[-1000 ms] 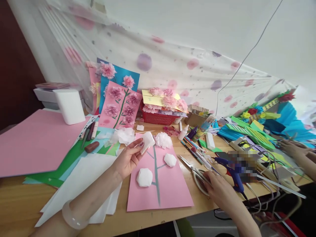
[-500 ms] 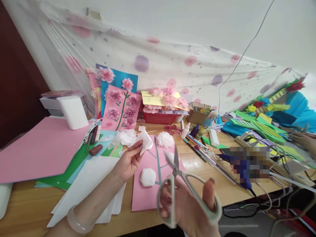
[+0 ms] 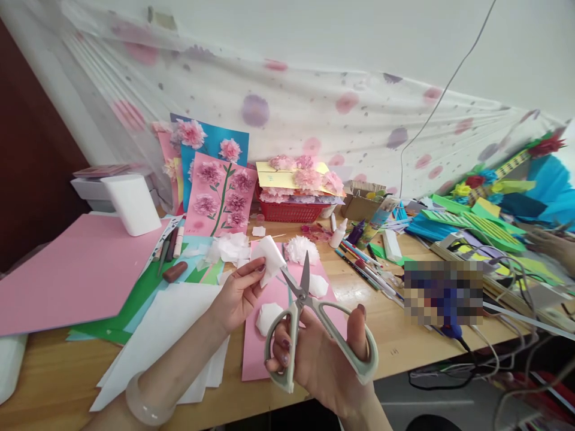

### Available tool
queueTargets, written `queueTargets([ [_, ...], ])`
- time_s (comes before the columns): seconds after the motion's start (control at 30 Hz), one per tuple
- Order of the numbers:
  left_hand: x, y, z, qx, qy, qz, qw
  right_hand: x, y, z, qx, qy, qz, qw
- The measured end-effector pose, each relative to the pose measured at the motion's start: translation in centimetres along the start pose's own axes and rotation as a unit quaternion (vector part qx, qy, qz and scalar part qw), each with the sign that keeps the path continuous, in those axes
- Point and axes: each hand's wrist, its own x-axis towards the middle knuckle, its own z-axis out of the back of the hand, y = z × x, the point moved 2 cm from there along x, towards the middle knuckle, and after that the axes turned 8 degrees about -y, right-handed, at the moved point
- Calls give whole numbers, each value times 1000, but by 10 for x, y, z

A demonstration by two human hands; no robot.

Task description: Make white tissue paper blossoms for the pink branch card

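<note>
Between the thumb and fingers of my left hand (image 3: 240,293) is a folded piece of white tissue paper (image 3: 270,256). My right hand (image 3: 326,359) has its thumb and fingers through the handles of a pair of scissors (image 3: 303,296). The blades are spread apart, and one tip is close to the paper's right edge; I cannot tell whether they touch. Under both hands lies a pink card (image 3: 254,365) with a green stem on it, partly hidden. On the card are a fluffy white paper flower (image 3: 302,249) and two white paper rounds, one partly behind the scissors.
White sheets (image 3: 166,335) and a large pink sheet (image 3: 76,269) lie at left. Finished flower cards (image 3: 220,197) stand behind, beside a red basket (image 3: 291,212). A glue bottle (image 3: 338,234), pens and cables are at right. Another person's hand (image 3: 552,245) shows at far right.
My right hand has brought the scissors left, nearer the white paper, with the blades spread wider. My left hand still holds the paper, now turned a little and slightly farther right.
</note>
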Motion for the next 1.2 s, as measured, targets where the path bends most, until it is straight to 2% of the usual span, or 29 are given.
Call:
queueTargets([
  [0.13,-4,3,1,39,53,-6,998,0,2,4,-4,-2,-7,1000],
  [0.3,-7,5,2,62,78,-16,995,0,4,7,-2,-22,4,1000],
  [0.6,-12,5,-1,69,100,-48,991,4,-2,6,-21,-51,56,997],
  [0.8,-13,4,-1,80,97,-81,989,4,-5,5,-31,-90,60,994],
  [1.2,-6,1,1,79,92,-79,990,3,-8,8,-43,-101,81,991],
])
